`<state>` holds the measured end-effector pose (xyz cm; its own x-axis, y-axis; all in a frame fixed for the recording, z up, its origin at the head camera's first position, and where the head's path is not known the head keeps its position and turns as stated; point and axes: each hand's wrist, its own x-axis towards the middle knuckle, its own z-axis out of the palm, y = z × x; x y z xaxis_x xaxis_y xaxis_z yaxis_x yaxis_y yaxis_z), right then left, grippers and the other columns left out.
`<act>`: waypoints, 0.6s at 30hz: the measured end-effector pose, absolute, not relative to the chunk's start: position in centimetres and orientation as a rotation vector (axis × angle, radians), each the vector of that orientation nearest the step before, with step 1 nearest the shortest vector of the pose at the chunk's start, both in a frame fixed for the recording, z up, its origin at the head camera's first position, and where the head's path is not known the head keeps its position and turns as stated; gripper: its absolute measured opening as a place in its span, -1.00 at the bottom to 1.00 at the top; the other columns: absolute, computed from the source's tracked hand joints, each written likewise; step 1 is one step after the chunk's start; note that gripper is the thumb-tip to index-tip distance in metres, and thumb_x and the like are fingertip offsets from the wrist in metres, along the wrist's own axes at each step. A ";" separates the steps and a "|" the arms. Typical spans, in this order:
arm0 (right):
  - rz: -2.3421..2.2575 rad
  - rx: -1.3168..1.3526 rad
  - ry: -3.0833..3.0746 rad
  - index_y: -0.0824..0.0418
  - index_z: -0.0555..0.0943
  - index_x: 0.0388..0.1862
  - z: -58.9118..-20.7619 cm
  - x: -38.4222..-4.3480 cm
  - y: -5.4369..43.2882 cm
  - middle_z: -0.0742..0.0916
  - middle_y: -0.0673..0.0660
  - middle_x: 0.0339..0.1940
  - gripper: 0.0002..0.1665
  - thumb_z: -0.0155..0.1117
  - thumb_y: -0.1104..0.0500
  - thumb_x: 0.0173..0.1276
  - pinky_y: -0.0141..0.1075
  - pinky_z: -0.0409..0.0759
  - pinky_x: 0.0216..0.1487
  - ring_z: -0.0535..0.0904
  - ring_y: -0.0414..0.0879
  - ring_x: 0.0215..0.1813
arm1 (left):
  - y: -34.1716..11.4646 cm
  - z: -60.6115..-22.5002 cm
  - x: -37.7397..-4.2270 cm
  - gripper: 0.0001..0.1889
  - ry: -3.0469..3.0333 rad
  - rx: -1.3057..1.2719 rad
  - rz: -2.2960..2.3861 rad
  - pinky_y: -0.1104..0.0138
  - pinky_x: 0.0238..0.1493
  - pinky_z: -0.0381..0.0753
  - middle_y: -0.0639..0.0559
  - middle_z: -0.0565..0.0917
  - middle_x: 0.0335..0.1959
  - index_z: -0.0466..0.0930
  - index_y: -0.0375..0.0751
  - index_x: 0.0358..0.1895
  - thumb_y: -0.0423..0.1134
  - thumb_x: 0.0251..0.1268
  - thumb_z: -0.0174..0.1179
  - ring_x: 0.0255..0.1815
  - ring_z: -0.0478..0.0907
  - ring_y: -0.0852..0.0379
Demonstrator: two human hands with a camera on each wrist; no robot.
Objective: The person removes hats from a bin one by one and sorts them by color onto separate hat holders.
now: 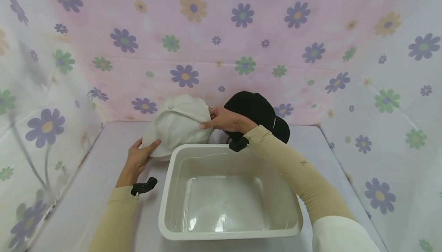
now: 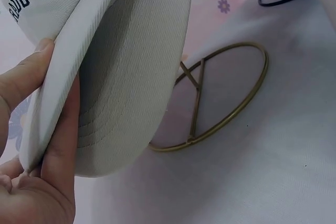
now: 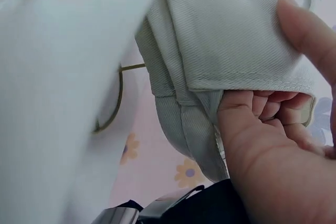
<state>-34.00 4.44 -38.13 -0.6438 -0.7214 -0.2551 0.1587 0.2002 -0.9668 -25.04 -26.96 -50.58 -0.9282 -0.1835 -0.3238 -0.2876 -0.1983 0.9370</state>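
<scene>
An off-white baseball cap point(image 1: 177, 127) is held up behind the bin, tilted with its brim toward the left. At the brim, my left hand point(image 1: 136, 158) grips with the thumb on the outside and fingers behind. Dark lettering shows on the cap front in the left wrist view, and a second brim point(image 2: 136, 77) sits close behind the gripped one. My right hand point(image 1: 226, 119) pinches the cap's back edge, thumb outside and fingers tucked under the fabric point(image 3: 231, 35). Layered fabric hangs beside those fingers.
A white plastic bin point(image 1: 231, 234) stands in front of the caps. A black cap point(image 1: 250, 108) is at the back, behind my right wrist. A gold wire stand point(image 2: 197, 103) is on the table, with a dark wire ring point(image 2: 273, 2) farther off. Flowered cloth walls point(image 1: 221, 25) surround the table.
</scene>
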 end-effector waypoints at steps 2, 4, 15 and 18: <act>-1.542 -0.525 1.743 0.44 0.52 0.18 -38.3 -34.0 4.4 0.67 0.13 0.06 -0.64 0.23 0.49 0.42 -0.14 0.56 0.31 0.60 -0.07 0.10 | -27.0 -50.7 -25.0 -0.05 1.948 -0.576 2.310 0.52 -0.08 0.65 -0.01 0.40 0.21 0.01 -0.21 0.63 -0.18 0.30 0.42 -0.13 0.59 0.38; -1.541 -0.526 1.765 0.43 0.53 0.11 -38.4 -33.9 4.4 0.68 0.13 0.00 -0.68 0.24 0.51 0.40 -0.16 0.59 0.26 0.61 -0.07 0.07 | -27.0 -50.8 -25.0 -0.05 1.950 -0.589 2.304 0.53 -0.09 0.65 -0.02 0.39 0.23 0.01 -0.19 0.63 -0.16 0.30 0.41 -0.11 0.58 0.37; -1.420 -0.686 1.977 0.37 0.39 0.40 -37.5 -32.9 5.3 0.63 0.25 0.18 -0.34 0.35 0.45 0.34 -0.22 0.59 0.25 0.57 0.03 0.16 | -26.9 -51.5 -23.9 0.05 2.274 -0.526 2.038 0.36 -0.35 0.75 -0.29 0.59 0.06 -0.17 -0.25 0.64 0.14 0.35 0.30 -0.48 0.71 0.26; -1.354 -0.747 2.050 0.30 0.24 0.57 -36.6 -32.0 6.1 0.52 0.27 0.40 -0.18 0.35 0.33 0.40 -0.09 0.50 0.39 0.49 0.10 0.35 | -27.0 -51.4 -22.9 0.06 2.458 -0.425 1.841 0.26 -0.35 0.77 -0.34 0.74 -0.21 -0.30 -0.30 0.63 0.21 0.43 0.18 -0.48 0.76 0.09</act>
<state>-32.02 6.10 -36.64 -0.6841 -0.7135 -0.1510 -0.1413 0.3329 -0.9323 -22.95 -27.03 -51.41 -0.9615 -0.1925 -0.1960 -0.2423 0.2576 0.9354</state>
